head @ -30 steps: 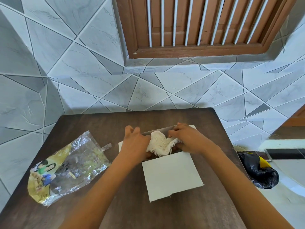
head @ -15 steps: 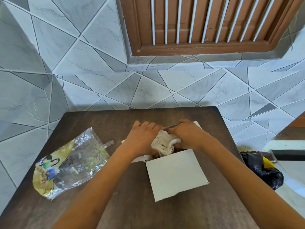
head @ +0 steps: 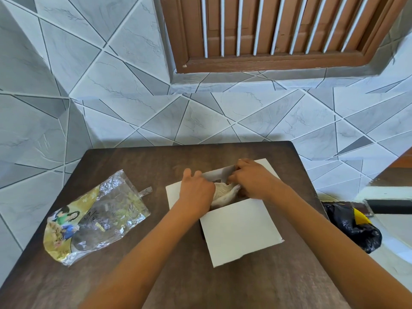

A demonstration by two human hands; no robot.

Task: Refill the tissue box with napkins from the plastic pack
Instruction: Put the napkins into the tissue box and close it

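Both hands met over the open top of the tissue box [head: 240, 228] in the centre of the frame. The left hand [head: 196, 192] lay curled, palm down, on the left side of the napkins [head: 224, 195], its grip closed loosely over the wad with the fingertips reaching toward the far edge of the box. The right hand [head: 254, 181] pressed in from the other side, its grip narrow, fingers bent down against the napkins and the far wall; whether it pinched the cardboard or only the paper could not be told. The napkins sat partly inside the opening, bunched and bulging up between the two hands. They looked soft, light and easily crushed, so they would probably give under any pressure and spring back a little; flat palms on the top of the stack, pushing evenly, would likely serve better than fingertip pinches, which could tear or crumple single sheets. The box was thin white card, with one broad flap [head: 242, 230] folded out toward the camera and another spread flat to the left [head: 174, 195]; it seemed light and likely to slide or buckle, best steadied by its walls. To the lower left, well apart from the box, the plastic pack [head: 93, 219] lay slack and crinkled on the dark wooden tabletop [head: 133, 275], apparently emptied. A black bag [head: 352, 228] sat on the floor at the right edge.
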